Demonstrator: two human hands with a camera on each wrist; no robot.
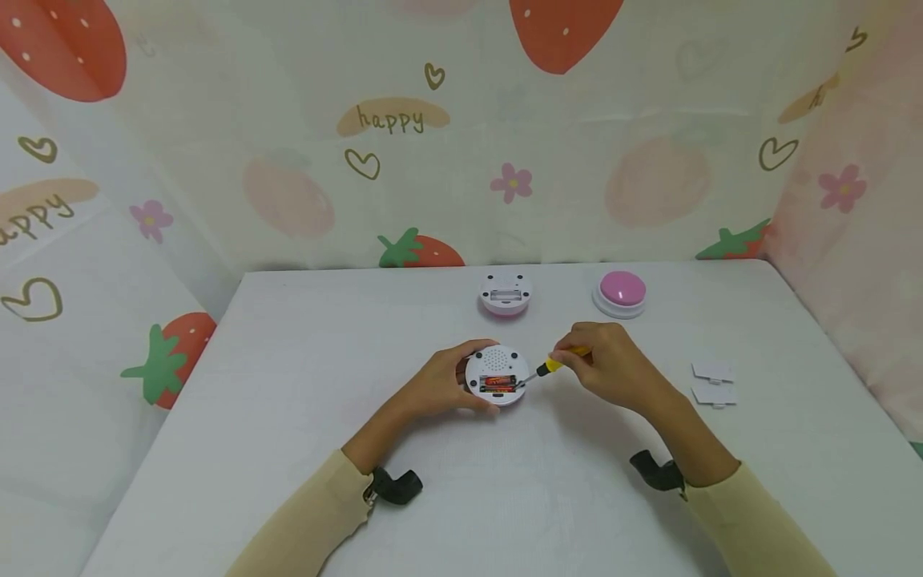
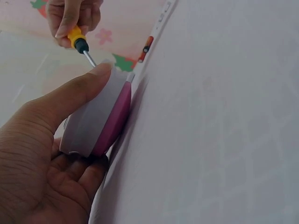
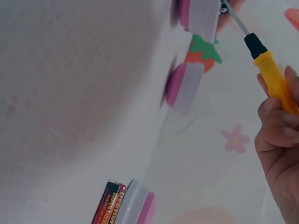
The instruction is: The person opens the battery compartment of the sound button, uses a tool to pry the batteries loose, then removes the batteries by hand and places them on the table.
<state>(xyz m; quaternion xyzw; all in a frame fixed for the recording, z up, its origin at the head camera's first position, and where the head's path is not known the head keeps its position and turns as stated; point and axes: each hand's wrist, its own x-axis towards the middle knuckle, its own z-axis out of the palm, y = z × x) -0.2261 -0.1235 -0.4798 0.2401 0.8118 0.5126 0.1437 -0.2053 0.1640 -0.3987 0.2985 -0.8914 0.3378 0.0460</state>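
My left hand (image 1: pixel 440 381) grips a round white push-button device (image 1: pixel 496 358) by its edge, thumb on the near side. The device lies with its pink dome (image 2: pixel 114 119) facing down and its back facing up. Its battery compartment is uncovered, and red and black batteries (image 1: pixel 497 384) lie inside. In my right hand (image 1: pixel 609 365) is a screwdriver (image 1: pixel 551 366) with a yellow and black handle, held near the handle's end. The screwdriver's metal shaft slants down to the left, its tip at the right end of the compartment.
Behind stand another upturned device (image 1: pixel 505 295) with a bare battery slot and a button (image 1: pixel 622 292) with its pink dome up. Two white covers (image 1: pixel 714 381) lie at the right. Loose batteries (image 3: pixel 110 203) on the table show in the wrist views, hidden in the head view.
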